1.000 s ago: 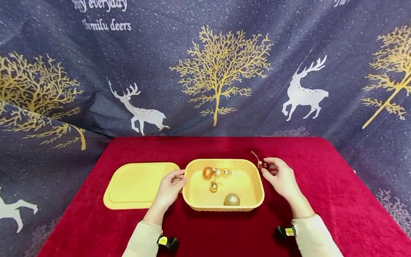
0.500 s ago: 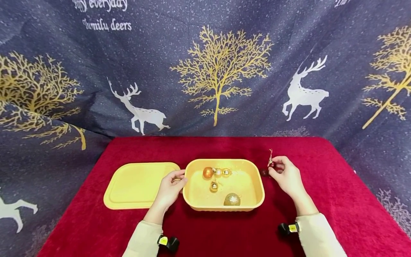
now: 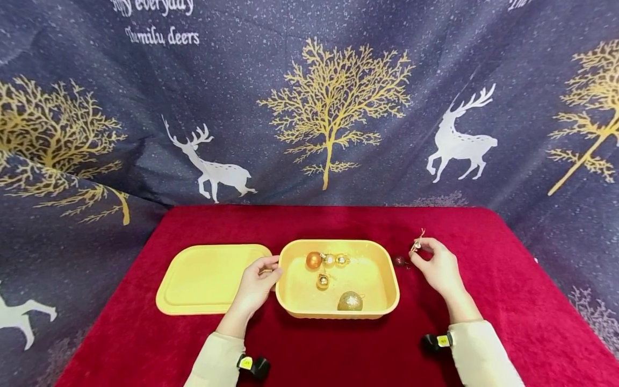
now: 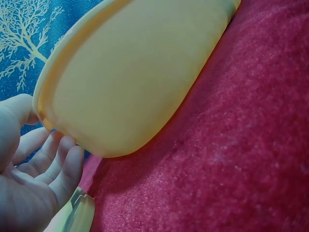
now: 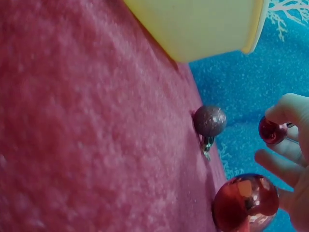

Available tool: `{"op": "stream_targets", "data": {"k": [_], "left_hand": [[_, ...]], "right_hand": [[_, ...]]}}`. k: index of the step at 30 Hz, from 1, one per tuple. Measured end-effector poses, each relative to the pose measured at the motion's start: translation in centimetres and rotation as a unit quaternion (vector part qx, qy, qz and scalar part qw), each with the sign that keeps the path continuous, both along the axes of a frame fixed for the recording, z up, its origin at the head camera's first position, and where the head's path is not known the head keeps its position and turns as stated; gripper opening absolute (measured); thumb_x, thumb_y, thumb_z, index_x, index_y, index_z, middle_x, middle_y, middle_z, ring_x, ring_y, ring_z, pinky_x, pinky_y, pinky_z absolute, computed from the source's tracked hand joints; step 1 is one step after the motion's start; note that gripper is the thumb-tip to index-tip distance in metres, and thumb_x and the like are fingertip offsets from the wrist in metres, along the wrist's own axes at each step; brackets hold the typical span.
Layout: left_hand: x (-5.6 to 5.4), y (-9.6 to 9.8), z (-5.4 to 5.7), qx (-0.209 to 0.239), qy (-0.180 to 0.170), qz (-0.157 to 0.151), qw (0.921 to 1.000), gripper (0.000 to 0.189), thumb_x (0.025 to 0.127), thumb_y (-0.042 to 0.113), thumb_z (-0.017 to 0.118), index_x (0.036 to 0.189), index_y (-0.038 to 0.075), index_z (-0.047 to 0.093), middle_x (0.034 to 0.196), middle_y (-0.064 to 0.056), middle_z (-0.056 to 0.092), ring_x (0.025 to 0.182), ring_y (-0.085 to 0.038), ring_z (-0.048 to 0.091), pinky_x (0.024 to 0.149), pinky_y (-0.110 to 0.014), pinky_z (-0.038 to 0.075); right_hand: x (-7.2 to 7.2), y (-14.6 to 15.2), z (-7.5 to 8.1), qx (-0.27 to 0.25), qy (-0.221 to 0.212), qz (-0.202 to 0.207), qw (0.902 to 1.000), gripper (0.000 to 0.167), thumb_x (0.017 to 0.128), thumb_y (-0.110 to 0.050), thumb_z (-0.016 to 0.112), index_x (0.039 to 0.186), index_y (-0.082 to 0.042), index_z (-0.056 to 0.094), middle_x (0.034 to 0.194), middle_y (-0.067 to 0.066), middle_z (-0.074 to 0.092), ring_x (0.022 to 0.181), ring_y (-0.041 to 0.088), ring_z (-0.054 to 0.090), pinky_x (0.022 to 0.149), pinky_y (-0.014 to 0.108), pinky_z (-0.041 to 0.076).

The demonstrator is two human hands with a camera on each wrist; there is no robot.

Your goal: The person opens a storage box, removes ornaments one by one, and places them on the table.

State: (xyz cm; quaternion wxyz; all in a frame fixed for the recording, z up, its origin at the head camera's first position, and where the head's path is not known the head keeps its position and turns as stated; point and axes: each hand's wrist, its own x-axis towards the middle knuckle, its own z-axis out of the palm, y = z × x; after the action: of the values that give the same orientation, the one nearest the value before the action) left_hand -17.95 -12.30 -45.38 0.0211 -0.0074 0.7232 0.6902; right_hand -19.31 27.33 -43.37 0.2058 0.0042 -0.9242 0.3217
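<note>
My left hand [image 3: 261, 279] grips the left end of a yellow plastic box [image 3: 337, 316]. In the left wrist view its thumb and fingertips meet the box's rim and outer wall. To the box's right, my right hand [image 3: 439, 266] pinches a small shiny red Christmas ball [image 5: 272, 131] between thumb and fingers. The ball's gold string [image 3: 422, 234] sticks up. A glittery dark red ball [image 5: 210, 121] lies on the cloth between box and hand. By the lower fingers is a larger shiny red ball [image 5: 246, 203]; whether they touch it I cannot tell.
Inside the box are an orange ball [image 3: 313, 260], several small gold balls [image 3: 322, 281] and a large glittery gold ball [image 3: 350, 301]. The yellow lid [image 3: 208, 279] lies flat on the red cloth [image 3: 329, 355] at left. A printed curtain [image 3: 367, 177] hangs behind the table.
My right hand has shifted right, away from the box's rim, with the small red ball. The glittery dark red ball has come into view beside the box. The left hand stays put.
</note>
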Motion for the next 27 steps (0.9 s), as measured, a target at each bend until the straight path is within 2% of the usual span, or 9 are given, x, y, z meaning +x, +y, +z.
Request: {"op": "stream_targets", "data": {"k": [2, 5, 17, 22, 27], "left_hand": [[0.0, 0.0, 0.0, 0.002, -0.002, -0.002, 1.0, 0.034, 0.087, 0.0, 0.062, 0.12, -0.004, 0.059, 0.102, -0.013, 0.055, 0.074, -0.008, 0.06, 0.06, -0.022, 0.053], [0.0, -0.1, 0.0, 0.003, -0.005, -0.004, 1.0, 0.034, 0.087, 0.0, 0.062, 0.121, -0.003, 0.058, 0.103, -0.013, 0.055, 0.076, -0.01, 0.061, 0.061, -0.023, 0.054], [0.1, -0.1, 0.0, -0.002, -0.009, -0.002, 1.0, 0.035, 0.087, 0.002, 0.062, 0.122, -0.002, 0.058, 0.103, -0.013, 0.055, 0.076, -0.01, 0.061, 0.062, -0.022, 0.054], [0.1, -0.1, 0.2, -0.005, -0.011, 0.0, 0.9999, 0.035, 0.088, 0.003, 0.063, 0.122, -0.001, 0.058, 0.103, -0.012, 0.055, 0.075, -0.01, 0.06, 0.061, -0.022, 0.053], [0.1, -0.1, 0.2, -0.007, -0.011, -0.001, 0.9999, 0.035, 0.088, 0.003, 0.063, 0.122, -0.001, 0.058, 0.104, -0.011, 0.054, 0.074, -0.01, 0.059, 0.06, -0.022, 0.052]], "right_hand": [[-0.1, 0.3, -0.1, 0.004, -0.011, -0.002, 0.9999, 0.026, 0.079, -0.009, 0.069, 0.104, -0.002, 0.064, 0.102, 0.021, 0.068, 0.099, 0.035, 0.064, 0.083, 0.042, 0.045], [-0.2, 0.7, -0.2, 0.007, -0.026, 0.0, 0.9996, 0.027, 0.081, -0.01, 0.068, 0.105, -0.001, 0.063, 0.103, 0.023, 0.067, 0.101, 0.037, 0.062, 0.085, 0.048, 0.044], [-0.6, 1.6, -1.9, 0.019, -0.058, 0.02, 0.9979, 0.027, 0.082, -0.013, 0.067, 0.105, 0.0, 0.063, 0.101, 0.02, 0.068, 0.096, 0.035, 0.063, 0.084, 0.046, 0.046], [-0.7, 1.6, -2.0, 0.024, -0.084, 0.036, 0.9955, 0.028, 0.084, -0.015, 0.065, 0.107, 0.001, 0.061, 0.105, 0.021, 0.067, 0.099, 0.037, 0.062, 0.087, 0.049, 0.046], [-0.7, 1.4, -2.1, 0.042, -0.097, 0.039, 0.9936, 0.028, 0.084, -0.016, 0.066, 0.107, 0.0, 0.061, 0.105, 0.019, 0.067, 0.099, 0.036, 0.061, 0.085, 0.049, 0.046]]}}
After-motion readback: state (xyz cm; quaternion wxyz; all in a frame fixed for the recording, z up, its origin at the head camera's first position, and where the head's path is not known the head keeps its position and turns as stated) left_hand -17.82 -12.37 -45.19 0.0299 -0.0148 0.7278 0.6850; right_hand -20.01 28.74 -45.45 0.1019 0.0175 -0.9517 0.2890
